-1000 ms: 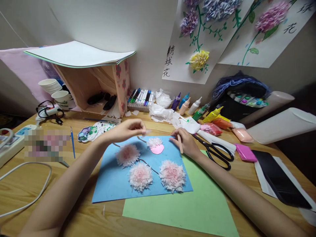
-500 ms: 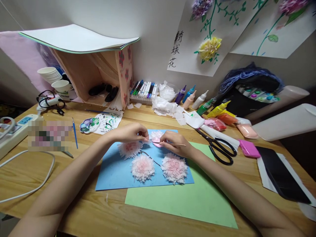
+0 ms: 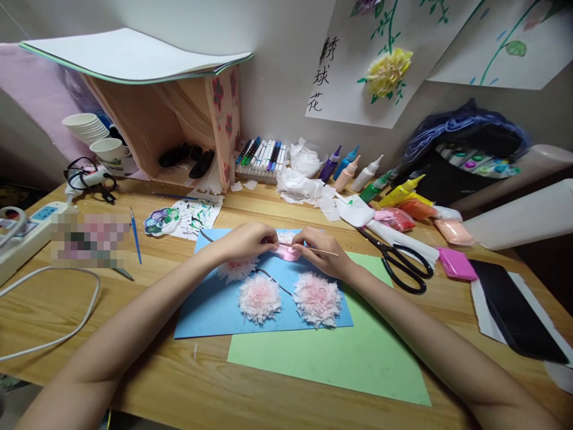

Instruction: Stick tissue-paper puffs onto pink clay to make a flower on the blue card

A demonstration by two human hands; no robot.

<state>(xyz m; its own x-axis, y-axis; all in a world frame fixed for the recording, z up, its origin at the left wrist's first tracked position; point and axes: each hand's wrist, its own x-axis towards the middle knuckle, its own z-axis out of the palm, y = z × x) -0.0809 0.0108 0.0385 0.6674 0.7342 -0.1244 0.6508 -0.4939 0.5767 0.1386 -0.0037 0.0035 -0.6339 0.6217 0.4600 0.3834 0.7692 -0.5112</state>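
My right hand (image 3: 323,251) is closed around a thin wooden stick (image 3: 330,252), its tip at a small pink piece with white petals (image 3: 287,252) near the top of the blue sheet (image 3: 201,316). My left hand (image 3: 257,240) is closed at the left side of that piece; what its fingertips pinch is too small to make out. Pale pink paper flowers lie on the sheet: one at lower middle (image 3: 259,298), one at lower right (image 3: 317,300), and one partly under my left wrist (image 3: 237,269). A dark drawn stem (image 3: 273,279) runs between them.
Green paper (image 3: 371,364) lies under the blue sheet. Black scissors (image 3: 405,266), a pink packet (image 3: 457,264) and a black phone-like object (image 3: 514,310) are at right. Paint bottles (image 3: 347,173), markers (image 3: 264,156) and tissue scraps (image 3: 299,184) stand behind. A blue brush (image 3: 135,236) lies left.
My left hand has shifted right, closer to my right hand. More of the pink piece's front shows between them. The whole view has tilted slightly.
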